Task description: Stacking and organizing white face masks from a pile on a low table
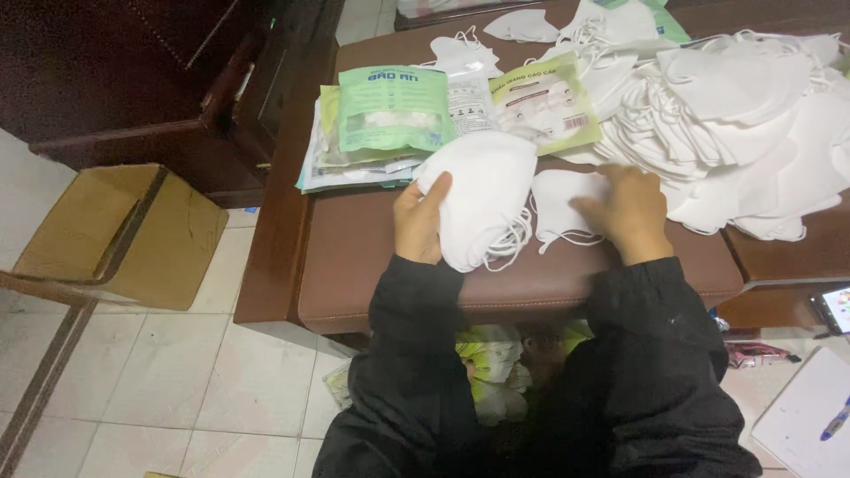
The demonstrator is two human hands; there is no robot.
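Observation:
My left hand [418, 221] grips a thick stack of folded white face masks [482, 199] with ear loops hanging, held over the brown leather bench top [354, 257]. My right hand [627, 211] rests palm down on a single white mask [560, 204] lying flat just right of the stack. A large loose heap of white masks [735, 133] spreads at the right, touching my right hand's far side. Both arms wear black sleeves.
Several green and clear mask pouches [390, 119] lie stacked at the bench's far left, another pouch [544, 102] beside them. A cardboard box [124, 235] stands on the tiled floor at left. Dark wooden furniture [133, 80] behind it. A phone [834, 308] and notebook with pen [810, 416] at right.

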